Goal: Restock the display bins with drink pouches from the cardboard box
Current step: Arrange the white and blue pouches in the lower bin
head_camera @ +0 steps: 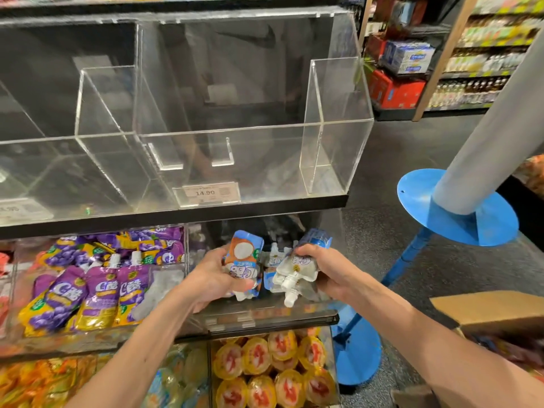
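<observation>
- Drink pouches with white-and-blue print are seen in the right-hand bin of the middle shelf, between the two hands.
- Left hand is wrapped round one brown-and-white pouch, which is held spout-down over that bin.
- Right hand is clamped on a white pouch bundle, spouts pointed down toward the camera. The exact count cannot be told.
- Both hands are held just inside the bin's front opening, near each other but apart.
- Cardboard box is seen at lower right, well apart from the bin. Its contents are mostly hidden.
- Purple pouches are stacked in the neighbouring bin to the left.
- Clear upper bin on the shelf above is fitted with a price tag marked 14.90.
- Yellow-rimmed cups are packed on the shelf below.
- Blue stand is placed right of the shelving.
</observation>
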`<move>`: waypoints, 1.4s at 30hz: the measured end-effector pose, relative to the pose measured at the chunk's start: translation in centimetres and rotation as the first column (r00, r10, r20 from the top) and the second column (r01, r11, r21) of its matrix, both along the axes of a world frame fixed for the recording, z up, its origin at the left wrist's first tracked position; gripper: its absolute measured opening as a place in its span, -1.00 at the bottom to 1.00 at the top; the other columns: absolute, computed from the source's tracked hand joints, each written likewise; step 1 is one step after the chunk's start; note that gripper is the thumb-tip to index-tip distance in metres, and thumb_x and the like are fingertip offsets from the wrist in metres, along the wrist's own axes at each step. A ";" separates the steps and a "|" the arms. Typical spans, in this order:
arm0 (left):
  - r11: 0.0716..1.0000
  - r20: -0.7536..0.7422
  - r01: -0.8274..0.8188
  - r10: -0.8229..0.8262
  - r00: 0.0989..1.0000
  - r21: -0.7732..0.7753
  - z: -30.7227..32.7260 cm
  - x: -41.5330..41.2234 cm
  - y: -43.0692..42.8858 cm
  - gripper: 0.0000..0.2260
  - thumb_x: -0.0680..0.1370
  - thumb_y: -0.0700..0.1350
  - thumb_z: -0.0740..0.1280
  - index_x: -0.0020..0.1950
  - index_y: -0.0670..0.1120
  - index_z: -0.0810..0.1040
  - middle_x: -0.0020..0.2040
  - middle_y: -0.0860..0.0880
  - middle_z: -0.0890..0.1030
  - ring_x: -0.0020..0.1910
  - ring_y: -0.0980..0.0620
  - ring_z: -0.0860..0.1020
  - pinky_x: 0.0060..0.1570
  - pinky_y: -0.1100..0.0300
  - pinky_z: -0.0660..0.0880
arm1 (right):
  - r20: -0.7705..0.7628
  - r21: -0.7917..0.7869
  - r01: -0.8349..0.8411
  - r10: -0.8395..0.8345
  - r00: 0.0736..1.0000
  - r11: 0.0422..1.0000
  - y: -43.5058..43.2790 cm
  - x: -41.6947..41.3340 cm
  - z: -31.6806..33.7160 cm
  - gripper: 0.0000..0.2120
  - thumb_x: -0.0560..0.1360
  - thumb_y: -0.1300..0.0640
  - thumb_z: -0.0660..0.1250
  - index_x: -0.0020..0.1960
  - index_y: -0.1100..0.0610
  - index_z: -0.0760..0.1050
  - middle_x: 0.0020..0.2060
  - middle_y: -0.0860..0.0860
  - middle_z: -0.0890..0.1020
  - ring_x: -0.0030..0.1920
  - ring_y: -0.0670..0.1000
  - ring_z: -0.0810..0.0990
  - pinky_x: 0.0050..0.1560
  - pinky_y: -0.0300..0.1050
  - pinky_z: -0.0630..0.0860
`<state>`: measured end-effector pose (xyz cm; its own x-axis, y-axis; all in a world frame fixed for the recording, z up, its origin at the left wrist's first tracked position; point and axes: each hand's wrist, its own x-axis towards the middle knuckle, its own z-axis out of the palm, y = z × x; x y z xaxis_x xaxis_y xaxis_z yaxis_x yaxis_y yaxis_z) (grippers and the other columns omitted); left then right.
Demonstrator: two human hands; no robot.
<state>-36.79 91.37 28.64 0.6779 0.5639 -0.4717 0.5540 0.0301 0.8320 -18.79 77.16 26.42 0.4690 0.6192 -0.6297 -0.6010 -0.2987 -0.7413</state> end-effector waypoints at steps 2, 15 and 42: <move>0.993 -0.063 0.070 -0.064 0.996 0.095 -0.1 0.1 0.4 -0.35 0.33 -0.38 0.57 0.29 0.06 0.44 0.01 -0.03 0.69 -0.05 0.04 0.68 0.03 0.12 0.61 | 0.004 0.008 -0.007 0.007 1.000 1.000 0.2 -0.1 -0.1 -0.89 0.50 0.22 0.40 0.01 0.22 0.56 -0.27 0.10 0.67 -0.31 0.04 0.63 -0.27 -0.09 0.53; 0.913 -0.182 0.405 -0.405 0.896 -0.043 -1.9 1.8 1.3 -0.18 0.27 -0.17 0.61 0.46 0.08 0.33 0.22 -0.03 0.60 0.18 0.00 0.59 0.29 0.01 0.49 | -0.147 0.004 0.035 -0.034 0.989 0.999 3.1 -1.3 0.0 -0.62 0.53 0.17 0.42 0.31 0.25 0.50 0.13 0.22 0.66 0.01 0.17 0.66 -0.16 0.01 0.59; 0.705 -0.595 0.611 -0.330 0.733 0.361 -2.9 2.5 2.7 -0.79 0.60 -0.18 0.33 0.23 -0.03 0.54 0.17 0.01 0.58 0.10 0.04 0.59 0.18 0.14 0.52 | -0.005 -0.052 -0.049 0.049 0.999 0.997 3.0 -0.2 -2.1 -0.55 0.49 0.25 0.45 0.35 0.23 0.44 0.03 0.20 0.70 -0.09 0.14 0.71 -0.30 -0.05 0.60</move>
